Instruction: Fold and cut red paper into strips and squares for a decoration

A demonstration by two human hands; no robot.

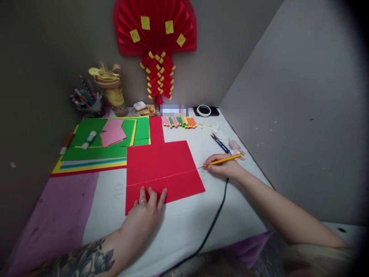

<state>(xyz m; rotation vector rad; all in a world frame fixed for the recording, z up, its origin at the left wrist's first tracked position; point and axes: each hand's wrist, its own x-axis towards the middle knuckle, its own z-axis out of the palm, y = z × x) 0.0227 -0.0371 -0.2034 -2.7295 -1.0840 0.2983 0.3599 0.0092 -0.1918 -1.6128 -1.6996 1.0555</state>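
Observation:
A red paper sheet (161, 165) lies on the white table top, with a pale line or crease running across it. My left hand (145, 209) rests flat on its near edge, fingers spread, a ring on one finger. My right hand (223, 167) is closed around a yellow pencil (223, 160), whose tip touches the sheet's right edge at the end of that line.
A stack of coloured paper (95, 154) with pink sheets and a glue stick (88, 139) lies at left. Rolled paper tubes (178, 122), scissors (219, 143), a tape roll (203, 110) and pen cups (88, 102) stand behind. A black cable (215, 219) crosses the table. A red paper fan (155, 29) hangs on the wall.

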